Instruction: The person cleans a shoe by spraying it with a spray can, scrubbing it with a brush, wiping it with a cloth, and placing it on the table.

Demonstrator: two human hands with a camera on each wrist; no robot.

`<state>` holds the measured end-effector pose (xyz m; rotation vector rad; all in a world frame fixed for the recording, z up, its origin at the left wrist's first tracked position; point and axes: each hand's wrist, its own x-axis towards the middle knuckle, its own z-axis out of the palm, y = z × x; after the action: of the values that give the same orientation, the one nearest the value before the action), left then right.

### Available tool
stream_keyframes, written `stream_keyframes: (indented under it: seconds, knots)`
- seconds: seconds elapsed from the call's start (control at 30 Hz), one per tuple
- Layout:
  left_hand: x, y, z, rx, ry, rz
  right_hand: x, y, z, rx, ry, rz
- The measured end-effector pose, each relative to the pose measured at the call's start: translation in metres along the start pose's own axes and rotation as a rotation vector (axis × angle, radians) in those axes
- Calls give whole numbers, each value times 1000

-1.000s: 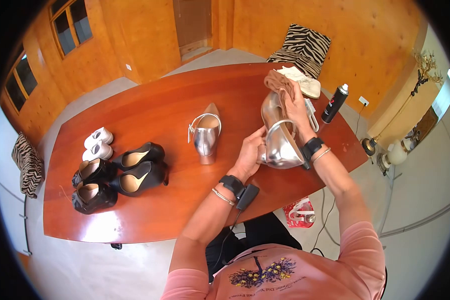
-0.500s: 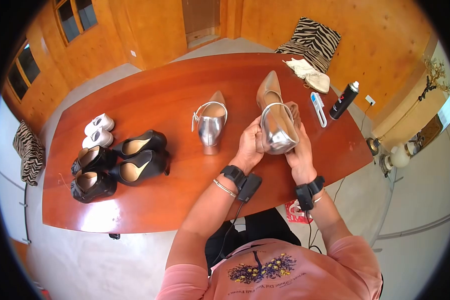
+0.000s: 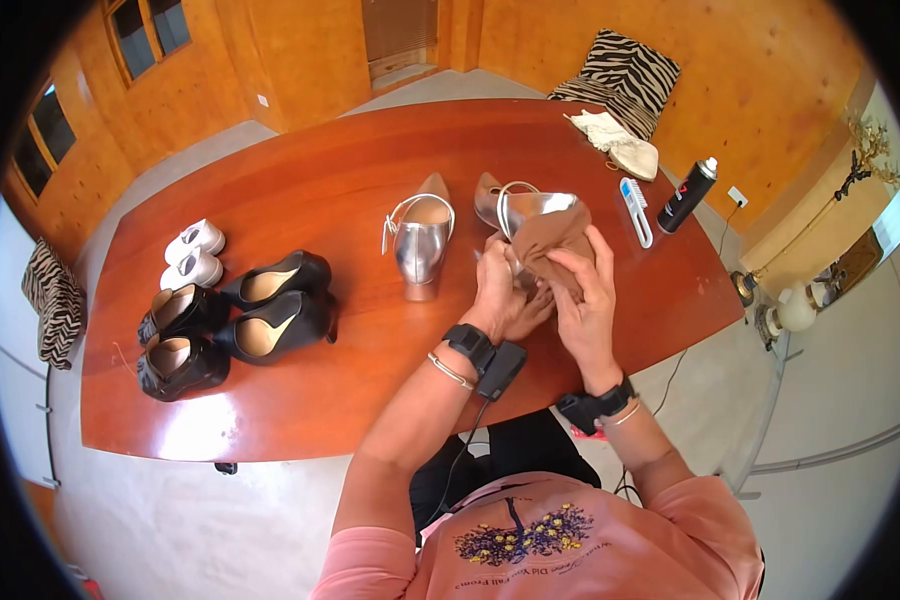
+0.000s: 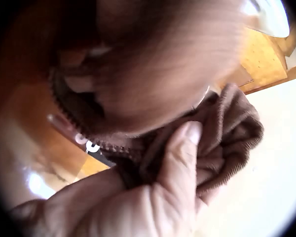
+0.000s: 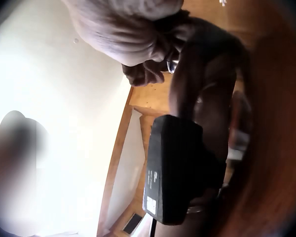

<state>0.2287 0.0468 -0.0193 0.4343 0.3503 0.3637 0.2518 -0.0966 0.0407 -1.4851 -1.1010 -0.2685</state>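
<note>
A silver high-heeled shoe (image 3: 545, 204) with a thin ankle strap is tilted over the table, its pointed toe up and to the left. My left hand (image 3: 500, 290) grips it from below near the heel, which the hand and cloth hide. Folds of brown cloth (image 3: 555, 243) cover the back of the shoe, and my right hand (image 3: 585, 295) holds that cloth against it. In the left wrist view, the left thumb (image 4: 180, 153) lies against the bunched brown cloth (image 4: 232, 143). The matching silver shoe (image 3: 422, 245) stands upright on the table to the left.
At the left of the table (image 3: 320, 400) stand black heels (image 3: 270, 325), black laced shoes (image 3: 175, 365) and small white shoes (image 3: 192, 270). On the right are a white brush (image 3: 635, 215), a black spray can (image 3: 688, 195) and a white cloth item (image 3: 630, 155).
The shoe has turned from toe-forward to tilted leftward, with its back toward the right hand. The right hand has come from the far side of the shoe, bringing the brown cloth onto its back.
</note>
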Motion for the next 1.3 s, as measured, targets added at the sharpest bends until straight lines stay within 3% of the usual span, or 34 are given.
stream_keyframes:
  seconds: [0.03, 0.07, 0.13, 0.17, 0.2, 0.3, 0.43, 0.53, 0.6, 0.67, 0.7, 0.77, 0.8, 0.87, 0.9, 0.93, 1.0, 1.03, 1.13, 1.3]
  knots:
    - [-14, 4, 14, 144, 14, 161, 9, 1, -5, -177, -52, -116]
    - [-13, 4, 12, 143, 14, 162, 19, 1, -10, -353, -104, -232]
    - [-15, 7, 14, 298, -121, 169, 35, -5, -19, -374, -177, -330]
    - [-17, 7, 22, 506, -102, 221, 42, -10, -24, -493, -343, -374]
    - [-20, 6, 27, 503, -104, 220, 48, -12, -27, -611, -512, -414]
    - [-34, -5, 43, 593, 5, 346, 72, 4, -32, -630, -625, -447]
    - [-25, -21, 34, 809, -80, 303, 109, 22, -37, -626, -752, -543]
    - [-35, -13, 39, 848, -143, 253, 138, 22, -40, -530, -930, -406]
    - [-34, -15, 37, 844, -159, 239, 152, 38, -42, -444, -772, -359]
    - [-40, -13, 42, 780, -280, 180, 161, 61, -49, -465, -578, -315]
    - [-41, -13, 43, 726, -298, 162, 157, 77, -51, -466, -579, -318]
    - [-39, -14, 45, 650, -309, 172, 153, 102, -50, -188, -196, -103]
    - [-38, -14, 45, 579, -320, 175, 149, 108, -48, -186, -201, -108]
    - [-40, -7, 41, 539, -325, 151, 130, 104, -45, 289, -121, 209]
    - [-41, -4, 39, 502, -332, 120, 121, 103, -44, 388, -117, 270]
    - [-39, -4, 36, 501, -329, 114, 110, 89, -39, 388, -116, 277]
    - [-29, -3, 26, 339, -267, 118, 92, 53, -29, 496, -81, 495]
    - [-27, 1, 24, 319, -310, 129, 83, 57, -28, 490, -143, 480]
    - [-19, 8, 14, 251, -240, 161, 58, 44, -26, 759, -129, 689]
    - [-18, 9, 10, 230, -308, 105, 26, 55, -21, 1030, 95, 690]
